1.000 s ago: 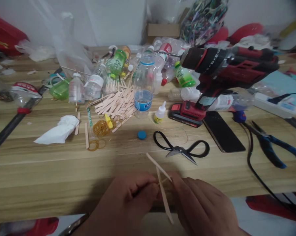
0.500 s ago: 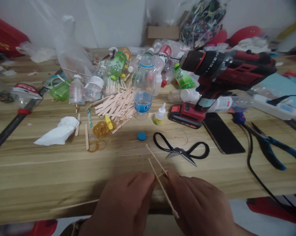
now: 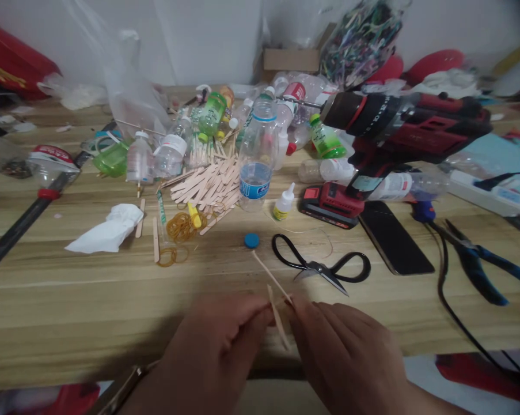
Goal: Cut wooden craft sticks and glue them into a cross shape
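Close together at the table's front edge, my left hand and my right hand are both closed on wooden craft sticks. One craft stick stands between the hands, pinched at my left fingertips. From my right fingertips a second craft stick points forward and left, seen nearly edge-on. The hands hide where the sticks meet, so I cannot tell whether they are joined. Just beyond lie black-handled scissors and a blue bottle cap. A small glue bottle stands upright behind the scissors.
A pile of craft sticks lies behind rubber bands. An uncapped water bottle stands at centre. To the right are a red cordless drill, a phone and pliers. A crumpled tissue lies left.
The stick at my left fingertips has turned and looks shorter and broader. The thin stick showing left of my left hand has gone from sight. The whole view has shifted slightly.
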Demonstrator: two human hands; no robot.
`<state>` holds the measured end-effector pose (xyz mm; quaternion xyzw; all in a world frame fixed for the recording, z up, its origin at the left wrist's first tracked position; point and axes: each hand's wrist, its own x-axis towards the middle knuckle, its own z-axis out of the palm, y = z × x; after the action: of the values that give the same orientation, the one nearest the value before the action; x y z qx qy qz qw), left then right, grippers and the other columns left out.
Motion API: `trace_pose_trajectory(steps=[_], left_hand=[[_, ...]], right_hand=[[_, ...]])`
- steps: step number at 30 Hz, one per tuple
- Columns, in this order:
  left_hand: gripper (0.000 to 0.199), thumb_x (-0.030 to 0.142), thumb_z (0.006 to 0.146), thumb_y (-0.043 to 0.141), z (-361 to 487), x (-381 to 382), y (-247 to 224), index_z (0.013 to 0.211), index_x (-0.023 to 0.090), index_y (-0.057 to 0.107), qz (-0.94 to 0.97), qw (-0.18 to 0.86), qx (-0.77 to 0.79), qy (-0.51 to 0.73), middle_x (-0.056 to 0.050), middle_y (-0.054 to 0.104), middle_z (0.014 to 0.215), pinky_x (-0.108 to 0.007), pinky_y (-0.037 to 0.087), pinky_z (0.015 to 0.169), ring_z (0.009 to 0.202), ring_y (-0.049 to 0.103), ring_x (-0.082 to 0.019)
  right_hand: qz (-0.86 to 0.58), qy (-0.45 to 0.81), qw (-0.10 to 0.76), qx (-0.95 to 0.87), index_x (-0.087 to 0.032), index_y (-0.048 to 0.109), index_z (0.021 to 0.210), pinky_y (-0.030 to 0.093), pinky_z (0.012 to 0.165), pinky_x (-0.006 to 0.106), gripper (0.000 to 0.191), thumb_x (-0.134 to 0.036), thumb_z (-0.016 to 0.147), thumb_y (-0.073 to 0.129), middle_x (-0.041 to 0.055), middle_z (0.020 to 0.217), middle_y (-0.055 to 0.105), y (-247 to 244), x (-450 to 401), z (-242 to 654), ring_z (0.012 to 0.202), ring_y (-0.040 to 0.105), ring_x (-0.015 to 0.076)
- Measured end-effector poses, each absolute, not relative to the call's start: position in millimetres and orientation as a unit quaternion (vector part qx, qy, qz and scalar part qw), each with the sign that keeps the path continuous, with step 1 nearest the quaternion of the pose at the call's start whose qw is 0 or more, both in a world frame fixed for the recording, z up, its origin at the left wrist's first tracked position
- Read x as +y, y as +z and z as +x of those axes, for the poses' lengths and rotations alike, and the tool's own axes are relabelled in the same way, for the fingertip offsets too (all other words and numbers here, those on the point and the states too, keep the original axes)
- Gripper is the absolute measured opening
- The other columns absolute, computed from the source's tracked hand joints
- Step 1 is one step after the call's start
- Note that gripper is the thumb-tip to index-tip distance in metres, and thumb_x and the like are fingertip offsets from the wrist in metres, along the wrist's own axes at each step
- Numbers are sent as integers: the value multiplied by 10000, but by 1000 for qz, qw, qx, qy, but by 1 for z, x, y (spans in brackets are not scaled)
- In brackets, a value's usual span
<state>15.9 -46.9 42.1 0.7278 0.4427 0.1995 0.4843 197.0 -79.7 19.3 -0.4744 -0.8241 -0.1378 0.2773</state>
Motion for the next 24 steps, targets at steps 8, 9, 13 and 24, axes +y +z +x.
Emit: trace_pose_trajectory(steps=[8, 9, 13, 24], left_hand=[[243, 100, 879, 407, 7, -59, 31, 934, 252, 589, 884, 172, 392, 190, -8, 729, 812, -305, 536, 557, 667, 687, -210], [279, 73, 858, 399, 6, -60, 30, 976, 244, 585, 894, 143, 384, 181, -18, 733, 828, -315, 543, 557, 678, 692, -218], [278, 86, 889, 387, 6, -59, 34, 988, 237, 600, 892, 153, 381, 188, -20, 737, 830, -299, 534, 572, 680, 691, -207], [346, 294, 992, 429, 16, -45, 51, 704, 206, 600, 779, 409, 439, 182, 54, 617, 619, -193, 403, 532, 574, 558, -112]], right_hand=[[-489, -99, 294, -816, -136, 566, 993, 443, 423, 260, 231, -43, 898, 377, -26, 544, 672, 15, -83, 193, 407, 609, 126], [-489, -86, 298, -815, -136, 564, 989, 447, 425, 256, 215, -56, 911, 381, -28, 545, 670, 15, -83, 192, 409, 613, 123], [-485, -99, 289, -820, -116, 565, 1003, 447, 456, 260, 202, -59, 932, 385, -22, 562, 667, 14, -84, 192, 428, 608, 120], [-456, -141, 270, -837, -120, 557, 990, 430, 429, 274, 246, -32, 938, 333, -13, 548, 664, 23, -80, 196, 415, 588, 126]])
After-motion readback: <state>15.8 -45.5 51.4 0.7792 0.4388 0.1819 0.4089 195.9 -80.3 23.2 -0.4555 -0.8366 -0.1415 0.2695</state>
